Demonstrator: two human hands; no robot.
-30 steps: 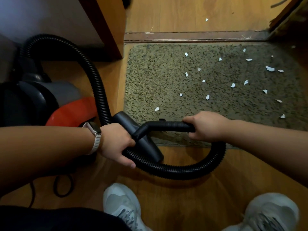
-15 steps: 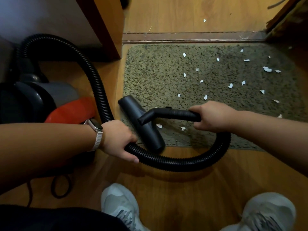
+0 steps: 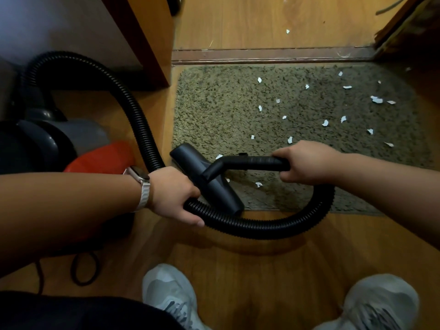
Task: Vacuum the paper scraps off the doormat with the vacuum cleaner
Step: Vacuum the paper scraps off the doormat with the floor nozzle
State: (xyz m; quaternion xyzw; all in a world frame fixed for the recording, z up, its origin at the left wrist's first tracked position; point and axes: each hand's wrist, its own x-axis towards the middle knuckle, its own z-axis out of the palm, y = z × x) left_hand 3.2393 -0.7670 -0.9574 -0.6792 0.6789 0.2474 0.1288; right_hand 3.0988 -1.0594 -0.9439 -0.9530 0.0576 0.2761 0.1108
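Two grips control the tool. The left grip (image 3: 176, 194) is wrapped round the corrugated hose (image 3: 262, 228), and the right grip (image 3: 307, 163) is closed round the rigid handle tube (image 3: 252, 161), knuckles up. The nozzle (image 3: 221, 194) lies between the two grips, slanted across the near left corner of the doormat (image 3: 214, 110). Whether its underside sits flat on the pile cannot be determined. Three paper scraps (image 3: 258, 184) lie close to the nozzle, beneath the tube held by the right grip. The remainder are scattered beyond the right grip and outward to its right. One stray scrap (image 3: 287, 31) lies well beyond both grips, past the threshold strip (image 3: 262, 55). The vacuum cleaner (image 3: 100, 158) stands to the left of the left grip. Judged from this layout, the task is at an early stage, since most scraps are uncollected. Several faults are possible from here. A fast sweep may scatter light scraps off the mat before suction takes them. The slanted nozzle may pass beside the nearest scraps rather than over them. The hose loop hanging below the right grip may snag on a shoe (image 3: 166, 296) or drag the mat edge. Reaching for the far right scraps may pull the hose taut in the left grip and tug the vacuum cleaner. Strong suction may lift or bunch the shaggy pile.
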